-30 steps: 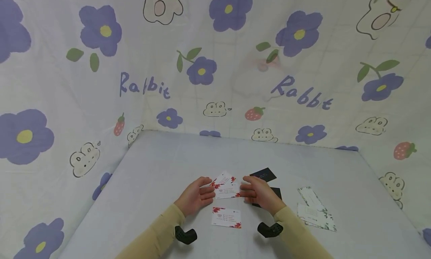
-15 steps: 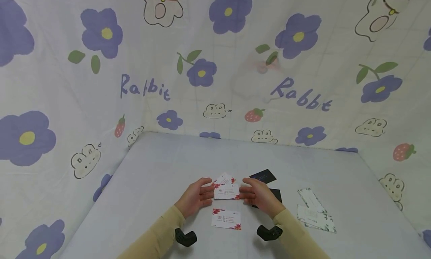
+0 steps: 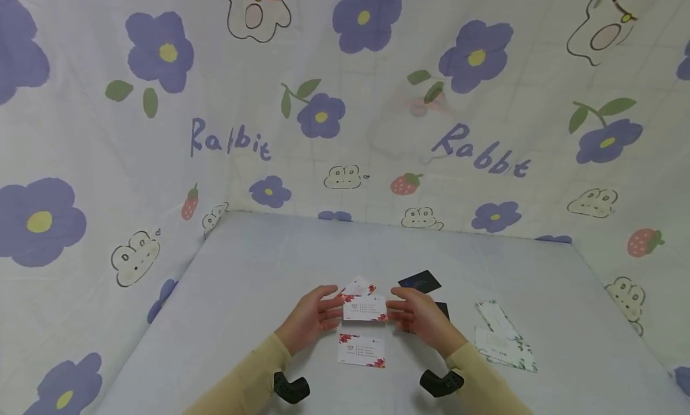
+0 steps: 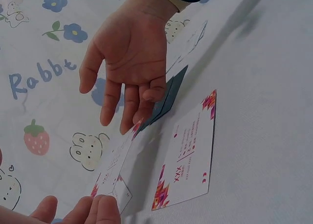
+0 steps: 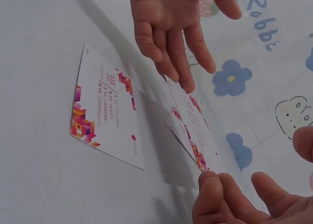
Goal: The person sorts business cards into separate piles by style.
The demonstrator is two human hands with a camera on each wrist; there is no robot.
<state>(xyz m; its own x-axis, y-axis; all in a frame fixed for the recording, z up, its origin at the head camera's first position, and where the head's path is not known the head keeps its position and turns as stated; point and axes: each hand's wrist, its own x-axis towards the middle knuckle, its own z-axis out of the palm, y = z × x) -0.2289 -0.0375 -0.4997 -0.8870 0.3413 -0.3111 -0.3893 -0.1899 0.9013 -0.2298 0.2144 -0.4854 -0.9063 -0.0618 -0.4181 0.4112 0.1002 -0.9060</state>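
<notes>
Red-patterned cards (image 3: 365, 308) between both hands

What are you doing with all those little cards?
A person is squaring up a few white cards with red patterns between both hands on the table. The left hand touches one end with straight fingers and the right hand touches the other. One more red-patterned card lies flat nearer the person. Dark cards and green-leafed cards lie off to the right.
</notes>
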